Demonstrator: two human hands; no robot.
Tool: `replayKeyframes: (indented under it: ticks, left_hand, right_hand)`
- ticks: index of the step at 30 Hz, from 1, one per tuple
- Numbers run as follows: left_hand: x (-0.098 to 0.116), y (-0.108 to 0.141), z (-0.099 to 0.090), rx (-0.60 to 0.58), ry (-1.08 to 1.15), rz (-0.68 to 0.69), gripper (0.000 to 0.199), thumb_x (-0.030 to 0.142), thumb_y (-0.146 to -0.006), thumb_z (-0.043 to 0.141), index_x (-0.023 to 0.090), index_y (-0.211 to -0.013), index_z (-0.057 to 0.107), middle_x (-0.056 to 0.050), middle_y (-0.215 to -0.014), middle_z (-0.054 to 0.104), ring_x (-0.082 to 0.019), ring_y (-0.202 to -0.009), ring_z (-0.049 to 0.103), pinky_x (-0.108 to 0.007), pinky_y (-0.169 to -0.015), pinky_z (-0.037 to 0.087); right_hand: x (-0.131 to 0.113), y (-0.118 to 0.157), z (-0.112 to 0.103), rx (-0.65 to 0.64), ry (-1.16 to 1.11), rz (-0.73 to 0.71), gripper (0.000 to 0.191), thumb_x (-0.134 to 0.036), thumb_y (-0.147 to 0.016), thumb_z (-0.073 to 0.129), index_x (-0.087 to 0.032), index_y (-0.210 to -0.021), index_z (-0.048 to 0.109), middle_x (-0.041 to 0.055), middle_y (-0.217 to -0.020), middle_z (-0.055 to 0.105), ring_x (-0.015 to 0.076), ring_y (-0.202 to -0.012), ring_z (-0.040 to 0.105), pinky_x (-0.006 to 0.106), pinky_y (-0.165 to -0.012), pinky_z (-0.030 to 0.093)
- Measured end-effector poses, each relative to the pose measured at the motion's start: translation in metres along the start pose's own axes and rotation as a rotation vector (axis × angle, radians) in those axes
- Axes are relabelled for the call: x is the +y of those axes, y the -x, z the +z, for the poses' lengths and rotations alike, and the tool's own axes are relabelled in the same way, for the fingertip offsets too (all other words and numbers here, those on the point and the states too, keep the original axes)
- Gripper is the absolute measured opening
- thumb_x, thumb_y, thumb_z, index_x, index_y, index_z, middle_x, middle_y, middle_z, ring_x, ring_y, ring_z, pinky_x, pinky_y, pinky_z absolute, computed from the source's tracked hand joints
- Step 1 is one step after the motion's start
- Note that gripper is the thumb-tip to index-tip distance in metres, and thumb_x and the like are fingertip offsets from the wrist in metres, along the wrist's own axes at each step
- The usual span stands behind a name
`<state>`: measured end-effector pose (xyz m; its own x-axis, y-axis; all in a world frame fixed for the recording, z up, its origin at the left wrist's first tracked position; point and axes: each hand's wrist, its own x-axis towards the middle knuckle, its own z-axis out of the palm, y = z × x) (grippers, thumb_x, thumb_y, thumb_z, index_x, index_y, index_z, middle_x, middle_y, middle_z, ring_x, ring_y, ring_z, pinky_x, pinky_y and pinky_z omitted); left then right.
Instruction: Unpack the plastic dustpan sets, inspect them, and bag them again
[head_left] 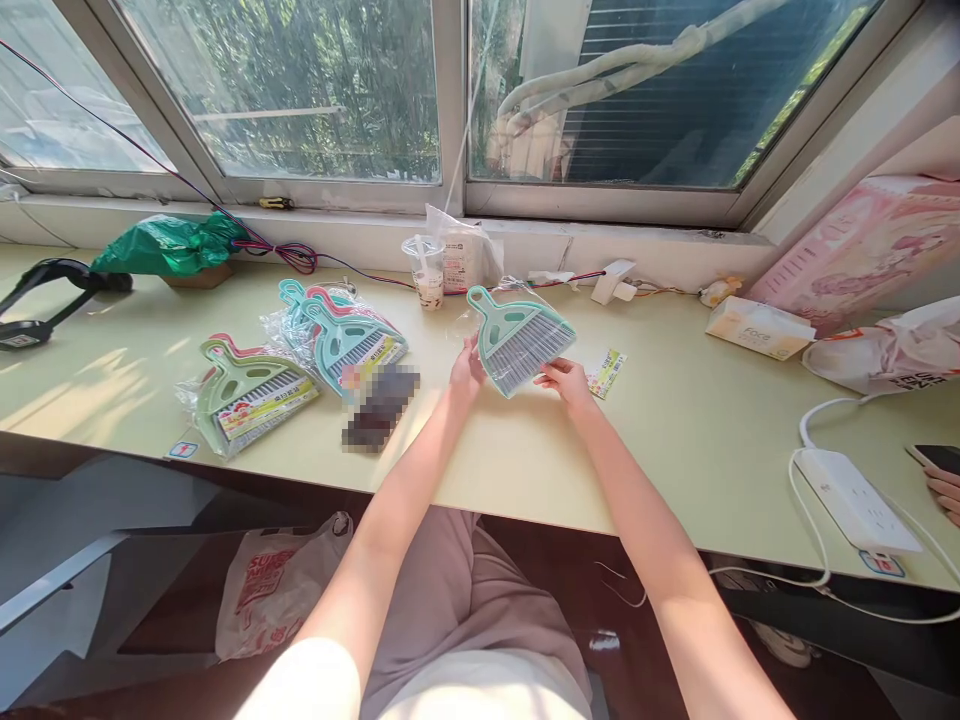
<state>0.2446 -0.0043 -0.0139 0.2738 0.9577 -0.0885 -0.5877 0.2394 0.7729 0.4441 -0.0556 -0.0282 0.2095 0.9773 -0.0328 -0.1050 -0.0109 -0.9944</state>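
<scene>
Bare forearms (409, 460) reach in from the near side to the mint-green plastic dustpan with grey-bristled brush (517, 340), in clear film at mid-table, where I have my left hand (469, 368) clamped on its left edge and my right hand (566, 383) pinching its near right corner. Just right lies a yellow-green printed card (607, 373); left, I see wrapped turquoise (352, 335) and olive-green dustpan sets (251, 395).
</scene>
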Motion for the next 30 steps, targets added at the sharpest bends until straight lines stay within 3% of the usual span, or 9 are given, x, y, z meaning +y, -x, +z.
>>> replayKeyframes:
  ticks: [4, 8, 12, 15, 18, 21, 24, 28, 30]
  left_hand:
    - [0.014, -0.011, -0.018, 0.201, 0.053, 0.103, 0.052, 0.055, -0.096, 0.034, 0.034, -0.144, 0.041, -0.004, -0.140, 0.055, -0.018, -0.118, 0.059, -0.031, -0.090, 0.051]
    - [0.017, -0.015, -0.025, 0.303, 0.130, 0.089, 0.048, 0.045, -0.101, 0.024, 0.032, -0.145, 0.037, -0.005, -0.143, 0.052, -0.015, -0.116, 0.060, -0.027, -0.087, 0.052]
    - [0.008, -0.019, -0.021, 0.323, 0.013, -0.053, 0.053, 0.048, -0.097, 0.038, 0.026, -0.145, 0.037, -0.011, -0.126, 0.063, -0.019, -0.097, 0.068, -0.032, -0.080, 0.054]
    - [0.003, -0.018, -0.018, 0.357, -0.239, -0.127, 0.056, 0.050, -0.091, 0.051, 0.015, -0.135, 0.050, -0.016, -0.106, 0.068, -0.026, -0.090, 0.070, -0.037, -0.079, 0.054]
    - [0.006, -0.008, -0.014, 0.495, -0.603, 0.096, 0.058, 0.042, -0.082, 0.067, 0.015, -0.131, 0.053, -0.020, -0.125, 0.059, -0.033, -0.119, 0.057, -0.040, -0.098, 0.045]
    - [0.014, 0.009, -0.005, 0.657, -0.767, 0.524, 0.085, 0.035, -0.076, 0.074, 0.019, -0.148, 0.032, -0.018, -0.157, 0.024, -0.032, -0.147, 0.018, -0.039, -0.115, 0.025]
    - [0.020, 0.022, 0.008, 0.505, -0.673, 0.714, 0.082, 0.042, -0.080, 0.069, 0.024, -0.150, 0.029, -0.012, -0.159, 0.019, -0.029, -0.150, 0.004, -0.038, -0.117, 0.022]
    - [0.015, 0.026, 0.022, -0.005, -0.458, 0.432, 0.054, 0.049, -0.091, 0.052, 0.031, -0.141, 0.044, -0.007, -0.143, 0.048, -0.028, -0.140, 0.035, -0.039, -0.111, 0.032]
    - [0.007, 0.026, 0.027, -0.081, -0.388, 0.322, 0.047, 0.048, -0.092, 0.052, 0.030, -0.135, 0.051, -0.005, -0.137, 0.054, -0.027, -0.136, 0.041, -0.038, -0.110, 0.033]
  right_hand:
    - [-0.006, -0.004, -0.022, -0.046, 0.017, 0.024, 0.043, -0.048, -0.051, 0.085, -0.017, -0.076, 0.069, 0.0053, -0.076, 0.068, 0.0157, -0.059, 0.064, 0.026, -0.049, 0.047]
    - [-0.009, -0.012, -0.047, 0.068, -0.049, 0.028, 0.039, -0.046, -0.052, 0.085, -0.019, -0.071, 0.064, 0.0023, -0.067, 0.063, 0.0132, -0.055, 0.060, 0.024, -0.043, 0.043]
    - [-0.009, -0.021, -0.067, 0.245, -0.114, -0.063, 0.042, -0.049, -0.058, 0.081, -0.022, -0.061, 0.048, -0.0029, -0.055, 0.049, 0.0105, -0.048, 0.052, 0.023, -0.038, 0.036]
    - [-0.009, -0.023, -0.072, 0.306, -0.103, -0.133, 0.045, -0.055, -0.062, 0.075, -0.024, -0.062, 0.042, -0.0039, -0.056, 0.046, 0.0096, -0.047, 0.048, 0.023, -0.039, 0.035]
    - [-0.010, -0.022, -0.070, 0.312, -0.081, -0.161, 0.046, -0.059, -0.063, 0.070, -0.024, -0.064, 0.039, -0.0041, -0.057, 0.046, 0.0091, -0.047, 0.046, 0.023, -0.042, 0.035]
    - [-0.012, -0.018, -0.063, 0.270, -0.044, -0.179, 0.049, -0.062, -0.062, 0.068, -0.024, -0.063, 0.037, -0.0040, -0.057, 0.044, 0.0099, -0.047, 0.046, 0.025, -0.044, 0.034]
    - [-0.014, -0.013, -0.050, 0.195, -0.016, -0.184, 0.049, -0.063, -0.060, 0.070, -0.025, -0.063, 0.039, -0.0037, -0.056, 0.043, 0.0116, -0.049, 0.047, 0.026, -0.045, 0.034]
    - [-0.016, 0.000, -0.028, -0.002, 0.021, -0.128, 0.042, -0.059, -0.059, 0.076, -0.024, -0.068, 0.054, -0.0034, -0.056, 0.047, 0.0123, -0.050, 0.051, 0.027, -0.048, 0.037]
    - [-0.018, 0.007, -0.019, -0.116, 0.077, -0.070, 0.041, -0.057, -0.060, 0.076, -0.021, -0.073, 0.062, -0.0006, -0.061, 0.056, 0.0130, -0.053, 0.055, 0.026, -0.049, 0.039]
